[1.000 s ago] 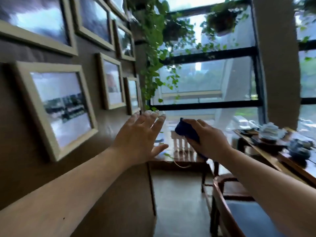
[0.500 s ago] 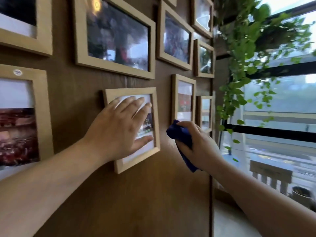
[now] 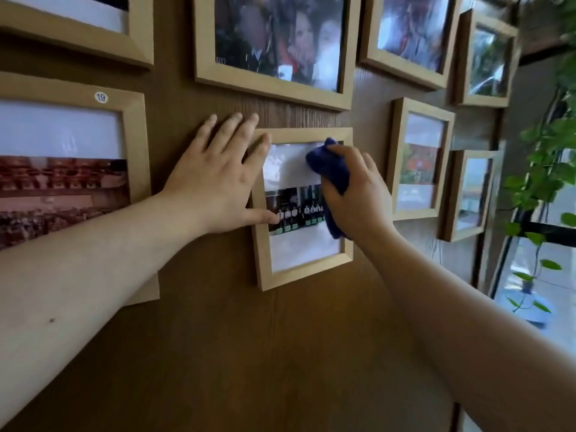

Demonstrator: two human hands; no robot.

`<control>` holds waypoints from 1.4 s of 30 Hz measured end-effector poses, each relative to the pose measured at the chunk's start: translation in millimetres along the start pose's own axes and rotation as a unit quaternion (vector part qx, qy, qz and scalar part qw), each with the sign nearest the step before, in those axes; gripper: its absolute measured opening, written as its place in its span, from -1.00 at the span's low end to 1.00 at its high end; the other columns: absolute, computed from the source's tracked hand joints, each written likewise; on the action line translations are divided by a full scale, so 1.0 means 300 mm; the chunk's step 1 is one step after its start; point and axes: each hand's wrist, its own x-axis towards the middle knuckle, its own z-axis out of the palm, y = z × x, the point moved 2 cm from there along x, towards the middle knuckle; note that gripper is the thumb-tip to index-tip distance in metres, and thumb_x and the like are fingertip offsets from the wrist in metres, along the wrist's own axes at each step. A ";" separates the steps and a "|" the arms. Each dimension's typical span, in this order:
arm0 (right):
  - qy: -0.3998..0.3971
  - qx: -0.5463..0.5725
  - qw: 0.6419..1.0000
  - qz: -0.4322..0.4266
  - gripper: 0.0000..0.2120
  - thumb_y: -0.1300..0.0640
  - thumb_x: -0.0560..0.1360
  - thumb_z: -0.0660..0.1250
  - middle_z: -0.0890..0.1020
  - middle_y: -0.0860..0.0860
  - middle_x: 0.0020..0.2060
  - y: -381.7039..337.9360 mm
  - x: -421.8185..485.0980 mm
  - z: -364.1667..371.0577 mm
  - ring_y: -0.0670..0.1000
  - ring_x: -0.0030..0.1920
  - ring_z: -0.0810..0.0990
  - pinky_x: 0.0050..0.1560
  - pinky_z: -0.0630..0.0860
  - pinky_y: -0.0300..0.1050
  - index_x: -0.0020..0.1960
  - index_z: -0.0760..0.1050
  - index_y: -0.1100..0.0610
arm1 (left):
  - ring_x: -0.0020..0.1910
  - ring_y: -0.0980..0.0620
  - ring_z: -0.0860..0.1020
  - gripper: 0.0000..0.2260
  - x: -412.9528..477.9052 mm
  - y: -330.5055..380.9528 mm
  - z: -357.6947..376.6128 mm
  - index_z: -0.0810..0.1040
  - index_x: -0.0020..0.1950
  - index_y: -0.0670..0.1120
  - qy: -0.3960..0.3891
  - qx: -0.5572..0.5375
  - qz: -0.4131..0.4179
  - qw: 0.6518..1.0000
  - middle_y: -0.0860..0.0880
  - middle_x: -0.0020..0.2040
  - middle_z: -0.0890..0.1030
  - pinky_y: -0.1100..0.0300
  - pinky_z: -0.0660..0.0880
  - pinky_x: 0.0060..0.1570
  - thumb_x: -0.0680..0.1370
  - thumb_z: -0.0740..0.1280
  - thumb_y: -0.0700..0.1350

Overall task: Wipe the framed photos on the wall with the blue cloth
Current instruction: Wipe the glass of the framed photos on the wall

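Centre of frame: left hand [image 3: 215, 182] flat, fingers spread, bracing small framed photo [image 3: 304, 254]; right hand [image 3: 358, 198] clutching blue cloth [image 3: 330, 169] against its glass.

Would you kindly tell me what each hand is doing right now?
Left hand: open, flat against the small light wooden photo frame.
Right hand: closed on the dark blue cloth.

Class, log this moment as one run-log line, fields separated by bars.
phase: wiping | right hand: presses blue cloth on small frame glass | left hand: flat, steadying frame's left edge
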 end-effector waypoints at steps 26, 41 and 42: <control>-0.088 -0.098 0.962 -0.238 -0.60 0.06 0.46 0.34 0.53 0.10 -0.02 -0.070 -0.115 0.119 0.05 -0.23 0.50 -0.39 0.43 -0.14 0.28 0.46 0.08 | 0.54 -0.18 -0.13 0.02 0.001 0.006 0.033 -0.12 0.55 -0.10 0.040 0.019 0.008 0.999 -0.22 0.57 -0.09 -0.19 -0.13 0.48 0.33 0.23 0.43; -0.184 -0.152 0.930 -0.278 -0.59 0.06 0.44 0.37 0.55 0.15 -0.02 -0.001 -0.280 0.114 0.13 -0.21 0.56 -0.48 0.50 -0.07 0.26 0.44 0.09 | 0.54 -0.21 -0.07 0.06 0.003 0.008 0.031 -0.07 0.54 -0.13 0.037 0.033 0.006 0.999 -0.25 0.56 -0.02 -0.22 -0.11 0.48 0.30 0.24 0.47; -0.181 -0.163 0.930 -0.275 -0.59 0.06 0.43 0.38 0.55 0.14 -0.02 0.014 -0.276 0.108 0.14 -0.20 0.57 -0.47 0.48 -0.08 0.26 0.45 0.08 | 0.54 -0.21 -0.07 0.06 0.002 0.007 0.032 -0.07 0.54 -0.13 0.037 0.033 0.006 0.999 -0.25 0.56 -0.02 -0.22 -0.11 0.48 0.30 0.24 0.47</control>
